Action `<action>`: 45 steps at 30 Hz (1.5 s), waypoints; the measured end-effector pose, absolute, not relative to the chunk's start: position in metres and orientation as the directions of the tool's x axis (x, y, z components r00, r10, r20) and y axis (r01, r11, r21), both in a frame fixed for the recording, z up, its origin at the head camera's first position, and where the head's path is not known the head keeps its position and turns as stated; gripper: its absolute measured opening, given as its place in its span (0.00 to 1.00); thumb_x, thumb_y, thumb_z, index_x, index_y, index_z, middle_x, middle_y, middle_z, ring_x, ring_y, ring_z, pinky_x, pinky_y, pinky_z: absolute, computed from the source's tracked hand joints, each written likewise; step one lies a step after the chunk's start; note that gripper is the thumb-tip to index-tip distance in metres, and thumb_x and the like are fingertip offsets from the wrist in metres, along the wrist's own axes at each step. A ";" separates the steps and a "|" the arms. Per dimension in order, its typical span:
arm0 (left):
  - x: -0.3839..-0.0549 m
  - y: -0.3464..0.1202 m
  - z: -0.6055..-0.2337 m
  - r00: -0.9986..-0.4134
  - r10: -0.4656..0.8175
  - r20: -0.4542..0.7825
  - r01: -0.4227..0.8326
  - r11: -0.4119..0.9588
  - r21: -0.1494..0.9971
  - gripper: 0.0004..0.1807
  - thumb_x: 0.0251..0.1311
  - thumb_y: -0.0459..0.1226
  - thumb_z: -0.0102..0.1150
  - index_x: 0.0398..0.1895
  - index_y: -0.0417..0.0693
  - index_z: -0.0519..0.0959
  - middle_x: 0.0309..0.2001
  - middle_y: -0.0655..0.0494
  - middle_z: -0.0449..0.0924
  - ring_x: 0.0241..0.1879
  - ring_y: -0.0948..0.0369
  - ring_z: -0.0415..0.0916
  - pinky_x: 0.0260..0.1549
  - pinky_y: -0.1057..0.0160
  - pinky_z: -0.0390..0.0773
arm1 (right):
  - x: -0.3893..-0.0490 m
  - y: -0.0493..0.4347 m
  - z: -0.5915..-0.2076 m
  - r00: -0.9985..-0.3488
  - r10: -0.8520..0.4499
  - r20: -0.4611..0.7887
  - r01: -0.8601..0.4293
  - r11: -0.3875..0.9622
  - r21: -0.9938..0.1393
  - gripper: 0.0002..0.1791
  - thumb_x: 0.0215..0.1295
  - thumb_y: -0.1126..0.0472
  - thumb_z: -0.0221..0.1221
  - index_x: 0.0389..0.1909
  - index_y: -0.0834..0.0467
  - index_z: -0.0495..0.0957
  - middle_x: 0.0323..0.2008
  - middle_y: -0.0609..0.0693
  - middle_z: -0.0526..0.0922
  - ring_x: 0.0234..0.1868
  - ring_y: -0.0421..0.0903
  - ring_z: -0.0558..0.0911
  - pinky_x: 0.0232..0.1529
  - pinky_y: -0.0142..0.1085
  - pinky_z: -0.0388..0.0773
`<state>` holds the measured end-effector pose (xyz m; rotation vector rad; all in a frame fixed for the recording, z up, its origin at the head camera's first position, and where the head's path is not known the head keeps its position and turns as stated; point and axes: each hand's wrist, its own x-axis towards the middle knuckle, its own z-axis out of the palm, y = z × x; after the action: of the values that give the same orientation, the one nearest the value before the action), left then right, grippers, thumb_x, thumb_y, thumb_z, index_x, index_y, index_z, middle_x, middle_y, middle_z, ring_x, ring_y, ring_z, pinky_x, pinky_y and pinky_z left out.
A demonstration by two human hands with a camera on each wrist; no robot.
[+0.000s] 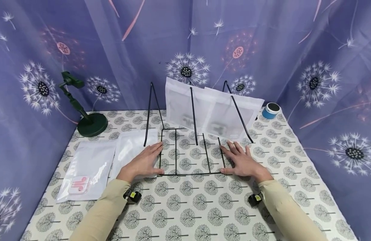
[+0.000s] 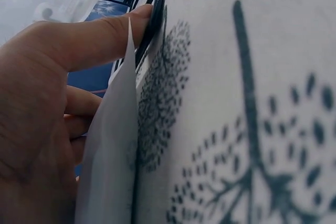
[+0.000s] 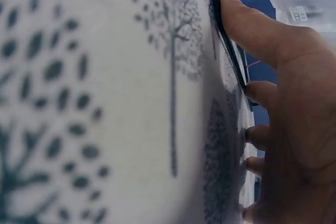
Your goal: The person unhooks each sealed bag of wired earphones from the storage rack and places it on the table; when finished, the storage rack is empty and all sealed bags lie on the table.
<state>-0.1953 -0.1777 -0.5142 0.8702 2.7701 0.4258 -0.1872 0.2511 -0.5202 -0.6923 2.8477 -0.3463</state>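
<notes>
A black wire rack stands on the table with upright bent arms at its back. Two translucent white zip pouches, one on the left and one on the right, lean between those arms, each with a small blurred item inside. My left hand touches the rack's left side, thumb at the front corner. On the opposite side my right hand has its fingers spread, with thumb and index against the base wire. A pouch edge stands beside my left thumb in the left wrist view.
Two more white pouches, one nearer and one beside the rack, lie on the left; a clear case with pink marks shows on the nearer one. A green stand and a blue jar sit near the purple curtain.
</notes>
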 end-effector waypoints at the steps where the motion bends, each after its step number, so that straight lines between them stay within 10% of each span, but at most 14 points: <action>1: -0.196 -0.177 -0.515 -0.803 0.586 -0.110 0.526 0.783 0.332 0.60 0.49 0.62 0.67 0.75 0.37 0.51 0.78 0.44 0.42 0.76 0.46 0.45 0.75 0.45 0.45 | -0.187 0.251 -0.519 -0.875 -0.469 -0.125 -0.424 0.864 -0.272 0.55 0.53 0.24 0.56 0.77 0.47 0.52 0.77 0.61 0.44 0.76 0.67 0.43 0.65 0.76 0.34; 11: -0.199 -0.176 -0.519 -0.802 0.584 -0.125 0.523 0.789 0.323 0.60 0.49 0.62 0.66 0.75 0.37 0.50 0.78 0.45 0.41 0.76 0.46 0.45 0.75 0.46 0.44 | -0.185 0.242 -0.494 -0.877 -0.479 0.022 -0.450 0.805 -0.387 0.37 0.58 0.43 0.66 0.66 0.55 0.70 0.61 0.58 0.77 0.57 0.59 0.79 0.59 0.58 0.75; 21: -0.200 -0.176 -0.517 -0.807 0.575 -0.137 0.509 0.794 0.331 0.60 0.48 0.63 0.67 0.76 0.38 0.50 0.79 0.46 0.40 0.76 0.46 0.45 0.75 0.47 0.44 | -0.184 0.229 -0.485 -0.813 -0.532 0.236 -0.566 0.628 -0.535 0.29 0.57 0.59 0.69 0.60 0.56 0.74 0.58 0.56 0.80 0.57 0.54 0.80 0.60 0.53 0.76; 45: -0.198 -0.178 -0.514 -0.812 0.564 -0.151 0.491 0.799 0.347 0.61 0.48 0.62 0.67 0.76 0.38 0.50 0.79 0.47 0.39 0.76 0.47 0.44 0.75 0.47 0.44 | -0.210 0.188 -0.483 -0.686 -0.442 0.578 -0.723 0.507 -0.469 0.34 0.49 0.61 0.70 0.59 0.66 0.71 0.47 0.60 0.81 0.47 0.55 0.82 0.52 0.50 0.82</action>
<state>-0.1976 -0.1783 -0.5135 0.8177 2.7409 0.4290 -0.2100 0.1876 -0.4833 -1.2419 3.0501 -1.2886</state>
